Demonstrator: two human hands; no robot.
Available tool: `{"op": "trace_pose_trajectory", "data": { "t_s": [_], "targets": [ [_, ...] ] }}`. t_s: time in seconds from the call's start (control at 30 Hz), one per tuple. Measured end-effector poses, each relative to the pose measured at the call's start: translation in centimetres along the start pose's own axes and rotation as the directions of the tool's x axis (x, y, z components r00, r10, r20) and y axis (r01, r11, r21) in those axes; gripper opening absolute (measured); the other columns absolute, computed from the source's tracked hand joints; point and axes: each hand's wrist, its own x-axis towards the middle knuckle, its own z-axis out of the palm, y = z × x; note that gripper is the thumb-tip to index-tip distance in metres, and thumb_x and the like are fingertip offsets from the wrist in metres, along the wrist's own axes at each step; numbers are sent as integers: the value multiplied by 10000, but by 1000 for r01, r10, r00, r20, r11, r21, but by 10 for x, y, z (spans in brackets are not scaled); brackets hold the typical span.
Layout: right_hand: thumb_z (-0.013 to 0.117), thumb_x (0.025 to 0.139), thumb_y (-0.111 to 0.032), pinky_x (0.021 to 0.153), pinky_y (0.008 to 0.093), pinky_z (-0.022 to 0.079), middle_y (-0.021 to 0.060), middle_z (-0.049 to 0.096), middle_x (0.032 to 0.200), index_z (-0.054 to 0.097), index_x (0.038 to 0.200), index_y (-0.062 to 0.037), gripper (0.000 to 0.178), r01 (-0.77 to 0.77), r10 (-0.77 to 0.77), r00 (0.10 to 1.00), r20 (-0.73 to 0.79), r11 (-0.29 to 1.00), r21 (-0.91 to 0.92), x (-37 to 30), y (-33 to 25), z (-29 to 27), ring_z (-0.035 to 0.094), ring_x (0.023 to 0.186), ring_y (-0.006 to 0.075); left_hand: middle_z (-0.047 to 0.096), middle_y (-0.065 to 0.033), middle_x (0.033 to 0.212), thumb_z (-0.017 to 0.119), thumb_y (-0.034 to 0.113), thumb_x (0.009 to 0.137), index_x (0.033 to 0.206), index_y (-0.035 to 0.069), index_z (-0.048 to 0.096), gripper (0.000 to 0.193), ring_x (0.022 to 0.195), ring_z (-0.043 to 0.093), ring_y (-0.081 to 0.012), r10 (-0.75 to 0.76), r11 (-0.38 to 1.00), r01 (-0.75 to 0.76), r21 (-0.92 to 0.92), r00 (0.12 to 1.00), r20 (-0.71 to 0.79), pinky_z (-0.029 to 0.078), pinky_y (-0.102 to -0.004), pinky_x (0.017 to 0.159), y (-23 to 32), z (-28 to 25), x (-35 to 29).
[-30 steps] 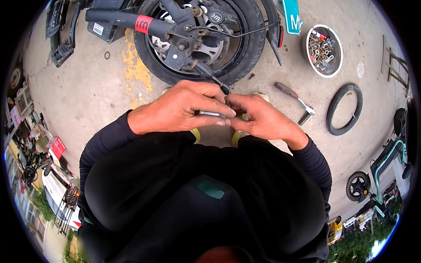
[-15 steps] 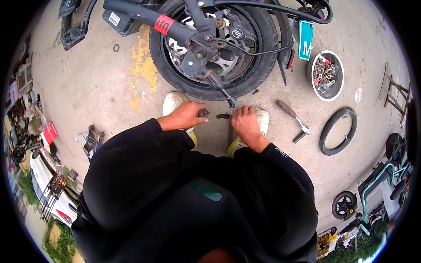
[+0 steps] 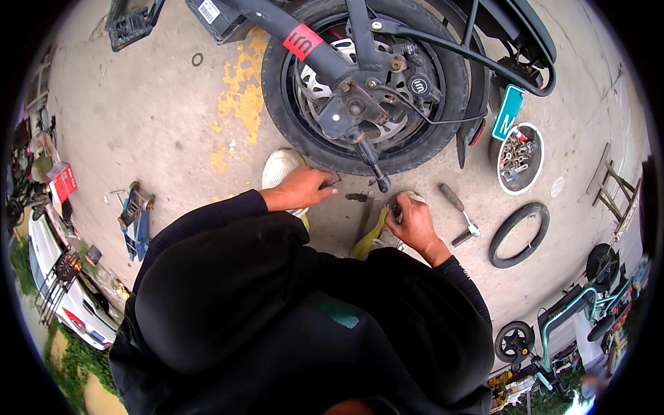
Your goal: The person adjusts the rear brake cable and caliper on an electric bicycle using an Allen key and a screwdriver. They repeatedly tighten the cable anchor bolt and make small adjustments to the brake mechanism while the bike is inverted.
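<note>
A small dark flat part [image 3: 330, 181] is pinched in the fingers of the left hand [image 3: 301, 190], low over the concrete ground [image 3: 138, 124] just beside a white shoe [image 3: 280, 169]. The right hand [image 3: 413, 223] is curled closed around a small dark object [image 3: 397, 209] (too small to identify) above the other shoe [image 3: 377, 238]. Between the hands, a small dark piece [image 3: 356, 197] lies on the ground. Just beyond stands the scooter wheel [image 3: 366, 83], its kickstand [image 3: 371, 162] pointing down towards the hands. A hammer [image 3: 460, 214] lies to the right, near a loose tyre [image 3: 519, 235] and a round bowl of hardware [image 3: 520, 158].

Small dark metal part [image 3: 330, 181] on concrete, beneath black wheel [image 3: 366, 83].
</note>
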Motion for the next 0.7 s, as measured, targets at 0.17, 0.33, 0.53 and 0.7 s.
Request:
{"op": "trace_pose_trajectory", "data": {
  "t_s": [0.17, 0.33, 0.53, 0.7],
  "targets": [
    [691, 974, -44, 724, 280, 579, 134, 761, 980, 644, 1225, 39, 268, -278, 400, 915, -49, 713, 643, 13, -53, -88, 736, 801, 146, 720, -213, 1029, 646, 296, 970, 1170, 47, 692, 323, 1030, 668, -428, 103, 989, -98, 109, 994, -44, 532, -501, 886, 0, 11, 9],
    [733, 933, 10, 727, 267, 573, 110, 755, 1010, 682, 1143, 20, 217, 183, 50, 872, -487, 890, 418, 68, -86, -124, 720, 802, 141, 710, -217, 1081, 674, 250, 934, 1242, 36, 650, 375, 1078, 663, -407, 116, 976, -110, 190, 993, -21, 538, -483, 905, 1, 6, 10],
    [781, 877, 21, 745, 287, 569, 122, 747, 1012, 670, 1073, -5, 228, 204, 17, 694, -720, 954, 219, 93, -82, -91, 727, 835, 197, 700, -190, 1097, 710, 210, 894, 1240, 24, 641, 399, 1132, 647, -367, 343, 894, -311, 322, 938, -46, 530, -444, 962, -15, 1, -8],
    [774, 852, 37, 717, 315, 580, 151, 743, 992, 642, 1086, -7, 272, 246, -282, 647, -709, 957, -156, 106, -80, -100, 739, 821, 289, 698, -173, 1014, 709, 211, 904, 1079, 24, 694, 257, 1047, 653, -376, 295, 922, -367, 128, 876, 382, 520, -447, 937, 37, -118, -51]
  ]
}}
